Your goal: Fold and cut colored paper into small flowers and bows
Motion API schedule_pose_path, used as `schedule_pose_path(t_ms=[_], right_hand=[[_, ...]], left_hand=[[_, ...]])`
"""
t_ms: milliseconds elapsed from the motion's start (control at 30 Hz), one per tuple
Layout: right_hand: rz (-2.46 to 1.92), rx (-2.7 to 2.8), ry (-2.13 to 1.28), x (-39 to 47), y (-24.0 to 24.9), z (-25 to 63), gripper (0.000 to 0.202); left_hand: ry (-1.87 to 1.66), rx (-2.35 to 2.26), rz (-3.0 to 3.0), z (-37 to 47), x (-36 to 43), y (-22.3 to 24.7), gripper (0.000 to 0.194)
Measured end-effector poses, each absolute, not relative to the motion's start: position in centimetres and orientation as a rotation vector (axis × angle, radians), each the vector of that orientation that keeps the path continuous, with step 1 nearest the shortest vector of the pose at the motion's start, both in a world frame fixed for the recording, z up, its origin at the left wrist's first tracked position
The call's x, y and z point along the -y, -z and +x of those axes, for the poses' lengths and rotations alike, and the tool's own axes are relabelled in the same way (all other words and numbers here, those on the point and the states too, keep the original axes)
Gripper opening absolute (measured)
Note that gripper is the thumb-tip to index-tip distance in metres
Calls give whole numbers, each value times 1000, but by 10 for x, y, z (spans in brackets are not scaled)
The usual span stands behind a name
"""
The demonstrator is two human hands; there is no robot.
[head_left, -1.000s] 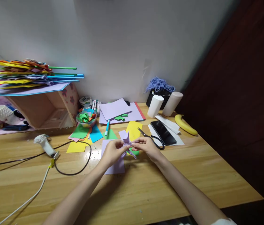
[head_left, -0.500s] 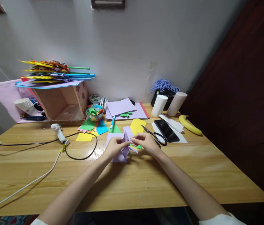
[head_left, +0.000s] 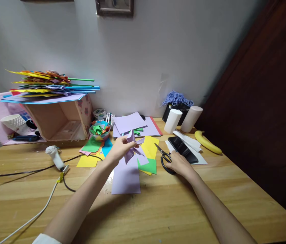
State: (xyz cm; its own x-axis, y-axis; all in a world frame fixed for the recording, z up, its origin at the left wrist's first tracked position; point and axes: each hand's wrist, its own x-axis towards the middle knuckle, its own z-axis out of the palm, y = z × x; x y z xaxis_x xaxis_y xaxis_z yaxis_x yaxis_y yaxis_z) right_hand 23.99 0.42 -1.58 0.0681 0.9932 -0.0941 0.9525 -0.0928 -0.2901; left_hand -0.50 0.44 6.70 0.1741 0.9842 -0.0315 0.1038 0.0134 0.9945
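Observation:
My left hand (head_left: 119, 148) pinches a folded lilac paper shape (head_left: 129, 156) with several pointed flaps, held above the table. Below it lies a flat lilac paper sheet (head_left: 126, 179). My right hand (head_left: 180, 164) is closed around the handle of black scissors (head_left: 163, 153), which lie with their blades pointing away to the left. Its fingertips are partly hidden. Just beyond this hand rests a black phone (head_left: 183, 149) on white paper. Yellow paper (head_left: 150, 145) and green paper (head_left: 150, 166) lie between the two hands.
A bowl of paper scraps (head_left: 99, 131) stands behind coloured sheets (head_left: 92, 145). Two white rolls (head_left: 173, 121) and a banana (head_left: 207, 142) are at the right. On the left are an open box (head_left: 56, 125) topped with paper crafts, a white device (head_left: 53, 157) and cables.
My right hand has let go of the folded lilac paper and moved right onto the scissors. My left hand keeps the paper. The view has tilted up slightly.

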Motion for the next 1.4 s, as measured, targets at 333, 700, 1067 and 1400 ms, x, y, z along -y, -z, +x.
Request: schedule_pose_path(t_ms=[333, 700, 1067, 1400], right_hand=[[-1138, 1428, -1485, 3, 13, 213, 46], [-768, 1808, -1815, 32, 1, 201, 71], [-901, 1898, -1641, 38, 2, 197, 73], [-922, 1770, -1705, 44, 3, 188, 65]], left_hand=[[-1059, -1265, 1284, -8, -23, -57, 10], [-1123, -1251, 1204, -6, -21, -50, 20], [-761, -1253, 1172, 4, -11, -51, 15], [-810, -1203, 1151, 3, -12, -49, 8]])
